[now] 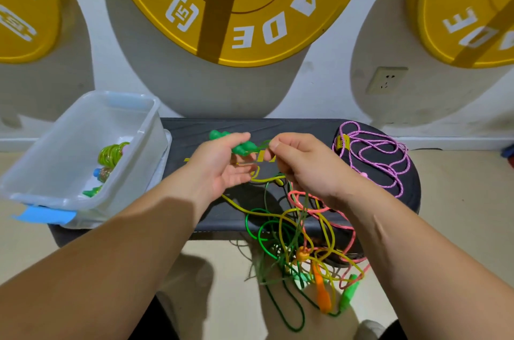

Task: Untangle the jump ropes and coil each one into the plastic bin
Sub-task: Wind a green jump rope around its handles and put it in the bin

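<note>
Your left hand [222,167] had its grip clamped on the green handle [240,148], your right hand [303,164] pinching its cord [263,144] just beside. The tangle [300,239] hung over the worktop [194,128] front edge, right of the plastic bin [150,131]; a hard pull could have cinched its knots.

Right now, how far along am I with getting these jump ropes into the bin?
Done: at least one coiled rope lies in the bin. In hand: your left hand holds green handles while your right hand pinches the green cord beside them. Left: the green, yellow and pink tangle hanging off the bench, and the purple rope lying loose on it.
</note>
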